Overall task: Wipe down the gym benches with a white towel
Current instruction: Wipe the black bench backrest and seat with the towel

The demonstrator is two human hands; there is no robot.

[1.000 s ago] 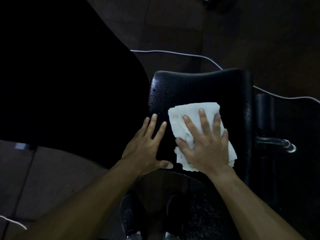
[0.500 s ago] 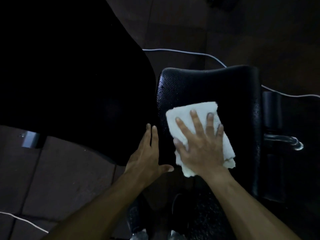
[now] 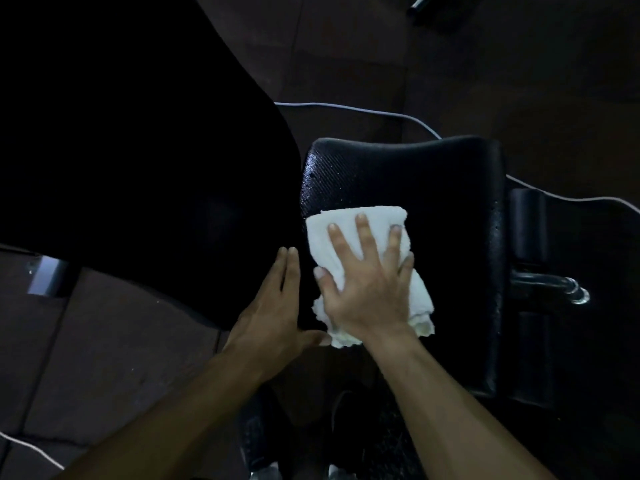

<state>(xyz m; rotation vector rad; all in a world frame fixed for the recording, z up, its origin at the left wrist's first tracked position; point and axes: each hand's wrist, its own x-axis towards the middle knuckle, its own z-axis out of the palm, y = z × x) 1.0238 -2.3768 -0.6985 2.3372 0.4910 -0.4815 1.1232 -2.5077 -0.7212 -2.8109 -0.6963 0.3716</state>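
On textured black bench pad (image 3: 433, 174), right hand (image 3: 369, 289) flattens fluffy white towel (image 3: 349, 223).

A folded white towel (image 3: 367, 233) lies flat on a black, textured gym bench pad (image 3: 433, 188) under the spread fingers of the right hand (image 3: 370, 289), its frayed edge bunched below the heel of the palm. The pad, dotted with moisture, stretches beyond the fingertips, its left edge just beside the flat left hand (image 3: 273, 306).
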